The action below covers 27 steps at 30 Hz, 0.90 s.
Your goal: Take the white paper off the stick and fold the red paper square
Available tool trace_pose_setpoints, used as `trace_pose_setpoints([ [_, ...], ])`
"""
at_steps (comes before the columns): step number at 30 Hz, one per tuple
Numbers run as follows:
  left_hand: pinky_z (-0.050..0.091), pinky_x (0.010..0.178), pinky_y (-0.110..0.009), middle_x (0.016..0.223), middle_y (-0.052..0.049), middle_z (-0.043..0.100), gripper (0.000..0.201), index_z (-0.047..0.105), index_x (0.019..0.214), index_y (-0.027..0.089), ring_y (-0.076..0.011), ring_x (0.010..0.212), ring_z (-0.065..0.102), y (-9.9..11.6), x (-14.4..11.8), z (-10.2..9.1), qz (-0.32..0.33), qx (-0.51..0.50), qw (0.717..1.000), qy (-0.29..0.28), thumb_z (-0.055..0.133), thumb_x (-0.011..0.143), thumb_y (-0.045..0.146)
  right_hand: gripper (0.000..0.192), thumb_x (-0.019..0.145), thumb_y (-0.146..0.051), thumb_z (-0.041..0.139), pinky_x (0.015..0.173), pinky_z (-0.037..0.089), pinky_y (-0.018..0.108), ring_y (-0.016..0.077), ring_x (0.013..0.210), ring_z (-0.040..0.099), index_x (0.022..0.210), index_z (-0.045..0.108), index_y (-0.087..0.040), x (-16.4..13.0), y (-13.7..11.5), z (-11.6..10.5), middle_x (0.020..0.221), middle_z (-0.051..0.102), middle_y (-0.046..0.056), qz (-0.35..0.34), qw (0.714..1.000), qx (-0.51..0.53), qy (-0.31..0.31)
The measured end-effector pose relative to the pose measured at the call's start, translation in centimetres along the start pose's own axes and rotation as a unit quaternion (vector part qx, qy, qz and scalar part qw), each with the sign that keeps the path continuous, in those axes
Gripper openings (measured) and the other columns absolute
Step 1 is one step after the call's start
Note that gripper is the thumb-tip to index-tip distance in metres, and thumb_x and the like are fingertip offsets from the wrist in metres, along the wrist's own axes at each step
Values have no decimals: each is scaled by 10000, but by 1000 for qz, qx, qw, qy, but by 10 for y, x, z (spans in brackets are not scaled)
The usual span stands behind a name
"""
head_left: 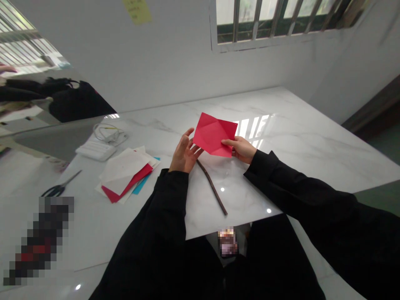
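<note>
We pinched the red paper (211, 135) above the marbled tabletop (306, 141) with our right hand (245, 149), our left hand (183, 155) loosely spread at its edge; creases seemed made, their folds not yet closed

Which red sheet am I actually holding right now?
The creased red sheet in front of you, pinched by your right hand; the red paper to its left lies partly covered by a white sheet.

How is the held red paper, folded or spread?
Spread, seemingly: the red paper shows a broad face with crease lines; cannot tell about folds behind.
</note>
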<state>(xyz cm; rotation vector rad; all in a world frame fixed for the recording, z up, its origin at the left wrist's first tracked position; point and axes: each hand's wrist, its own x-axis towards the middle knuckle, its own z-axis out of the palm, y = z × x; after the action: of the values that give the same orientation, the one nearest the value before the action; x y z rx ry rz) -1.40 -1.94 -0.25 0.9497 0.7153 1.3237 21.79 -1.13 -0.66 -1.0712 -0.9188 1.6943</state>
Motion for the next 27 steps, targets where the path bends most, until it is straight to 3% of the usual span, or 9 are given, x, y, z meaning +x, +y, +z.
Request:
trace_pose_setpoints([
  [7,600,885,-320,1288,-69,738,646,645,1322,287,-230,1076,731,1,-1,3,-8,4,1000,6,892,772,520,117,930,-147,714,697,618,300,179,793,727,1046,728,-147,-4,0,5,1000,787,100,16,1000,-14,-14],
  [15,608,803,-282,1299,-75,733,608,670,1281,259,-226,1077,736,-3,1,5,-6,15,1000,1,856,801,582,112,936,-140,714,691,623,299,186,806,734,1047,726,-148,-5,-1,6,1006,790,103,20,999,-19,-19],
  [23,537,595,-214,895,-1,768,474,693,1050,218,-118,672,681,-6,9,-4,24,4,994,103,966,697,376,85,921,-179,731,661,613,270,170,781,720,1000,760,-165,-4,3,4,955,791,82,9,997,-48,-65],
  [27,566,641,-224,953,-15,778,399,701,1014,217,-147,769,720,-5,11,-5,39,-16,991,128,929,747,408,85,945,-154,691,679,610,263,156,773,715,985,765,-163,-4,3,5,944,785,74,7,997,-38,-65],
])
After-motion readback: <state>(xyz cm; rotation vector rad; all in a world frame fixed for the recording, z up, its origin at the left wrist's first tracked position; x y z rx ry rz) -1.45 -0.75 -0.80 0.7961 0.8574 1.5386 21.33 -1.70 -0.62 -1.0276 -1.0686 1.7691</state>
